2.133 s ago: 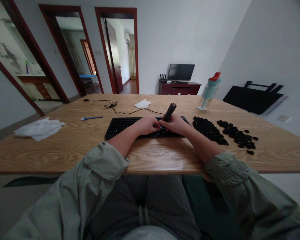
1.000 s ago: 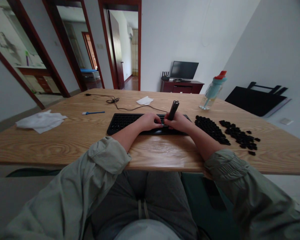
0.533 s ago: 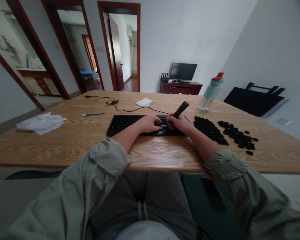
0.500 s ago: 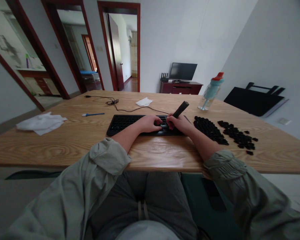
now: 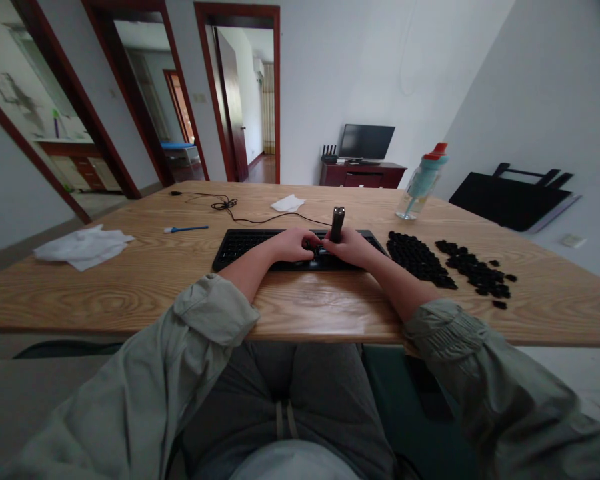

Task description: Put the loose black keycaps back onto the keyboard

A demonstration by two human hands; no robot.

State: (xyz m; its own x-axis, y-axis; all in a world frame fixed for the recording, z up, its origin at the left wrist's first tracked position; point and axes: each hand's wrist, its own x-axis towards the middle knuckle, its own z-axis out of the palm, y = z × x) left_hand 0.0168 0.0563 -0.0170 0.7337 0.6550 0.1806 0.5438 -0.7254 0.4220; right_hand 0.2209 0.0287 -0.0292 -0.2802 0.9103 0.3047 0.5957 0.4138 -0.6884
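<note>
Head view: the right hand [image 5: 353, 248] is gripping an upright dark cylindrical tool [image 5: 337, 223] on the flat black plastic keyboard [image 5: 245, 244]. The left hand [image 5: 290, 244] is resting alongside, its grip unclear. If the tool is tilting, it may be slipping and scratching the board.

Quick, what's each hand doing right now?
Left hand: on the keyboard, fingers curled; grip cannot be told.
Right hand: closed on the dark tool, held upright.

Wooden table [image 5: 130, 287]: black keyboard [image 5: 245, 245] centre, loose keycaps [image 5: 430, 261] right, bottle [image 5: 420, 183] behind, cable [image 5: 225, 204], blue brush [image 5: 185, 229], crumpled tissues [image 5: 83, 245] left.
</note>
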